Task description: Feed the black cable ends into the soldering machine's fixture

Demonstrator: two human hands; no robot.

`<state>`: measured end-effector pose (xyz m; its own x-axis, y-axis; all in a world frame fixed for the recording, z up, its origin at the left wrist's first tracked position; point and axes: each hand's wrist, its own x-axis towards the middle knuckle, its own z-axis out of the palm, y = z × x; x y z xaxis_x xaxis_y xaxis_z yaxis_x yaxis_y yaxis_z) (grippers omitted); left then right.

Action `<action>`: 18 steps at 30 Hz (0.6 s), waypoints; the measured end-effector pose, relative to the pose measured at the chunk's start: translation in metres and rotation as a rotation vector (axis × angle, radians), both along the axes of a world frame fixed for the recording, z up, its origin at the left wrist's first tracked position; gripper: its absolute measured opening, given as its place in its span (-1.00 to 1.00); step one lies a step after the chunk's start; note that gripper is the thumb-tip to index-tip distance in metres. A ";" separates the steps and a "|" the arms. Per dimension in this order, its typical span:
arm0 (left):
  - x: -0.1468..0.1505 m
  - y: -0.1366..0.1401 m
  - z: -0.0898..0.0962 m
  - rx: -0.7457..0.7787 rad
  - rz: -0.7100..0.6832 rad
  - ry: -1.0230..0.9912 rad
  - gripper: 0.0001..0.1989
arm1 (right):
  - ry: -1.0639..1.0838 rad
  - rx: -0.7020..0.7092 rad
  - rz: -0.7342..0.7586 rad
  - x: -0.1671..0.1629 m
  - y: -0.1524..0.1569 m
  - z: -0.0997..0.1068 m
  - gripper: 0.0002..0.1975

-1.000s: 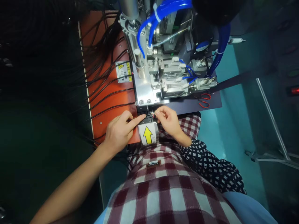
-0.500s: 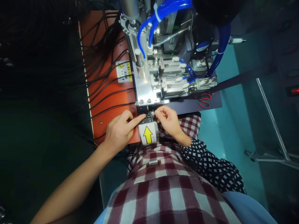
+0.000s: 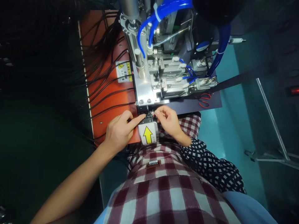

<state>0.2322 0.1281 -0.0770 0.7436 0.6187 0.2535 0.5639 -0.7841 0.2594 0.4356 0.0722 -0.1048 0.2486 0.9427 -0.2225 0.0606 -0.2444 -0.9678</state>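
Observation:
My left hand (image 3: pixel 119 129) rests over the orange cover, its index finger stretched to the small black fixture (image 3: pixel 146 119) at the machine's front and its other fingers curled. What lies under that fingertip is hidden. From the other side my right hand (image 3: pixel 168 120) pinches thumb and forefinger together at the fixture's right end. At its fingertips are thin wire ends (image 3: pixel 153 114) with bits of red and white, too small to make out fully. Just below the fixture is a white label with a yellow arrow (image 3: pixel 147 134).
Black cables (image 3: pixel 109 92) run across the orange cover (image 3: pixel 112 116) at left. Metal cylinders (image 3: pixel 173 88) with blue air tubes (image 3: pixel 174 7) stand above my hands. Red-handled scissors (image 3: pixel 205 100) lie on the dark plate (image 3: pixel 187 106) at right. A metal stand (image 3: pixel 273 119) is farther right.

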 end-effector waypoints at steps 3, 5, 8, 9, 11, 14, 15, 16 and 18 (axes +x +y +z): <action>0.001 0.000 0.001 0.023 0.005 0.019 -0.62 | -0.037 -0.013 0.001 0.000 0.000 0.000 -0.82; 0.001 0.000 0.002 0.043 0.004 0.031 -0.62 | -0.060 -0.032 0.003 -0.001 0.000 0.002 -0.81; 0.002 0.000 0.002 0.066 0.003 0.036 -0.63 | -0.113 -0.050 0.007 -0.001 -0.001 0.005 -0.80; 0.002 0.000 0.001 0.068 0.004 0.035 -0.63 | -0.133 -0.053 0.007 -0.002 -0.001 0.007 -0.80; 0.002 0.000 0.001 0.065 0.007 0.035 -0.63 | -0.150 -0.061 0.007 -0.001 0.000 0.008 -0.80; 0.001 0.000 0.000 0.054 0.011 0.040 -0.63 | -0.041 -0.081 0.011 -0.001 0.001 0.007 -0.80; 0.001 0.000 0.000 0.050 0.012 0.040 -0.63 | 0.018 -0.084 0.015 0.000 0.001 0.005 -0.79; 0.001 0.000 -0.001 0.043 0.012 0.037 -0.63 | 0.073 -0.082 0.020 0.000 0.002 0.003 -0.79; 0.001 0.000 -0.001 0.024 0.016 0.028 -0.62 | 0.143 -0.066 0.027 0.000 0.002 -0.001 -0.77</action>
